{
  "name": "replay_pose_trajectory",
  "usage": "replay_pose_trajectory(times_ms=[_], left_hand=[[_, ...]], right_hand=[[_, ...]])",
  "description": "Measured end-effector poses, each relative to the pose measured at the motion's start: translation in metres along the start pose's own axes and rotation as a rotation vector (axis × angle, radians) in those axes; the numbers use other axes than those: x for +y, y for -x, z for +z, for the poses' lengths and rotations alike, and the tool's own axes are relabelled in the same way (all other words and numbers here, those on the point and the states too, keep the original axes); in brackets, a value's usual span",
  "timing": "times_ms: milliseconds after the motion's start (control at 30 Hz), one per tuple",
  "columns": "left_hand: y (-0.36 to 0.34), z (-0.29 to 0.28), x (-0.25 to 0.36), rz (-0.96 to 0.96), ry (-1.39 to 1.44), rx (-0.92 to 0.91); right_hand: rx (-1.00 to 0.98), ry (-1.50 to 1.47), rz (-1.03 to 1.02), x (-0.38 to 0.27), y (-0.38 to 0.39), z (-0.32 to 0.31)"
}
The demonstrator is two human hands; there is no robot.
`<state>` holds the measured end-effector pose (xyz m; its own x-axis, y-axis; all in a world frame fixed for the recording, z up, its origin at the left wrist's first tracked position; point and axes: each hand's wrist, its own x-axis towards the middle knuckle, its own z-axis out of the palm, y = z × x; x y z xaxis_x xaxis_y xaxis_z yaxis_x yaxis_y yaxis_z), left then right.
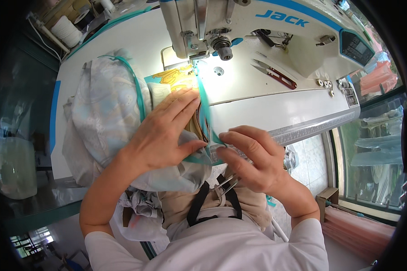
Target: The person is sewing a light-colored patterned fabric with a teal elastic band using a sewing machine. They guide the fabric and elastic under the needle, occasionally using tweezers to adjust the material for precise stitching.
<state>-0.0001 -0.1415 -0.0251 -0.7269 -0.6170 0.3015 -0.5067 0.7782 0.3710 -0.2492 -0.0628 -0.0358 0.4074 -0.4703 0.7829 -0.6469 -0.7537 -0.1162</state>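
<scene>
Left hand [165,131] lies flat, palm down, fingers spread, pressing the patterned fabric piece [178,79] onto the machine bed; not gripping, just pinning it. Right hand [253,158] is partly curled, thumb and forefinger pinching the teal binding tape [205,108] at the fabric's edge, just right of the left thumb. The tape runs from that pinch straight away from the hands to the presser foot [197,58] of the white industrial sewing machine [276,27]. Needle itself is too small to make out. The bulk of the pale printed cloth [101,113] is heaped to the left of the left hand, with more hanging off the table edge toward the lap. Scissors [276,74] with red handles lie on the bed beyond the right hand, well apart. Thread cones [67,30] sit far left, past the heap. Risks, judging from this layout: left fingertips sit close to the foot, so feeding forward without pulling them back could bring them near the needle. The hanging cloth's weight could drag the seam off line. If the right-hand pinch slackens, the tape could slip off the fabric edge and stitch unevenly.
</scene>
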Motion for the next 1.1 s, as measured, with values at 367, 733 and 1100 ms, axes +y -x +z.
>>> replay_pose_trajectory(times_ms=[367,733,1100], left_hand=[[0.002,0.001,-0.004,0.114,-0.007,0.052],[0.001,0.0,-0.006,0.122,-0.01,0.015],[0.0,0.003,-0.005,0.074,0.028,0.077]], right_hand=[[-0.137,-0.186,0.047,-0.001,0.012,0.019],[-0.244,-0.095,0.123,0.006,0.003,0.02],[-0.173,-0.1,0.053,0.013,0.004,0.03]])
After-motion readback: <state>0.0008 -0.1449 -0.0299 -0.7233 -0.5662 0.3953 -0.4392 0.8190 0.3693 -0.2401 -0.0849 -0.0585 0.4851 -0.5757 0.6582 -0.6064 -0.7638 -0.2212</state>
